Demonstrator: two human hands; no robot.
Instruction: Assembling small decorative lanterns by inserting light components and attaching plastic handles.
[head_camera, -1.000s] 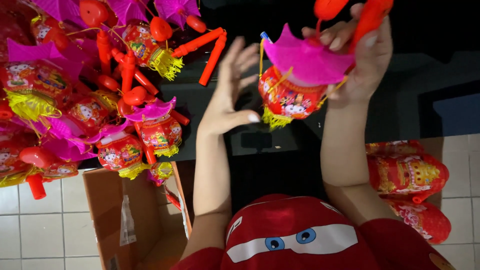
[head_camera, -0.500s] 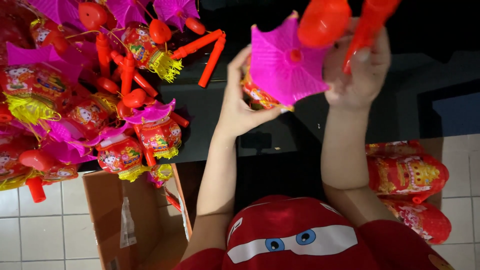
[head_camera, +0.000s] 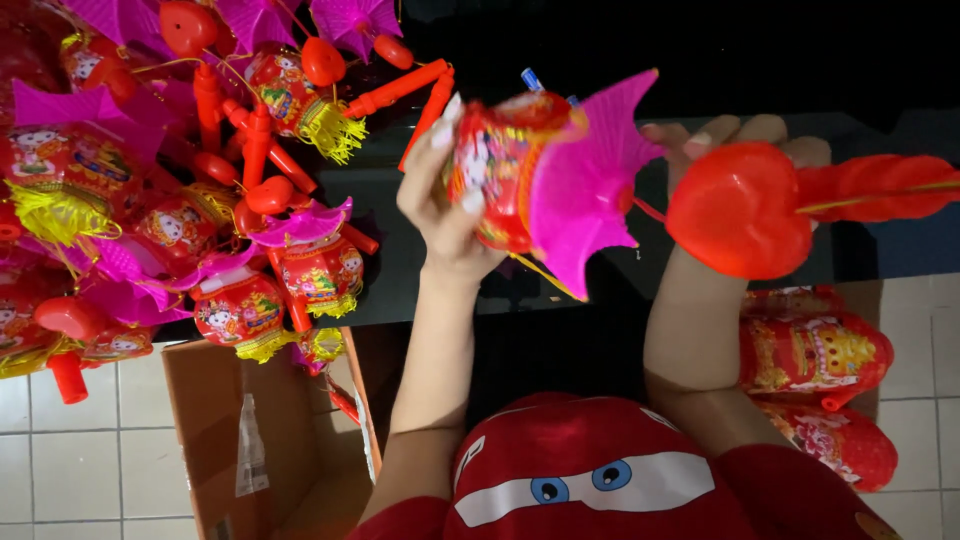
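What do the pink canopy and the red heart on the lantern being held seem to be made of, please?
Pink canopy: probably thin matte plastic or stiff paper; it shows fine radiating pleats and a cut, pointed edge. Red heart: likely moulded plastic, smooth and slightly glossy, with soft highlights and a rounded hollow-looking form.

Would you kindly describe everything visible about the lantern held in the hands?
The lantern has a glossy red body printed with cartoon figures, seemingly thin plastic or foil. A pleated magenta canopy fans out beside it, and a thin rod joins that to a red heart-shaped handle. It lies sideways. The left hand wraps the body; the right hand sits behind the handle.
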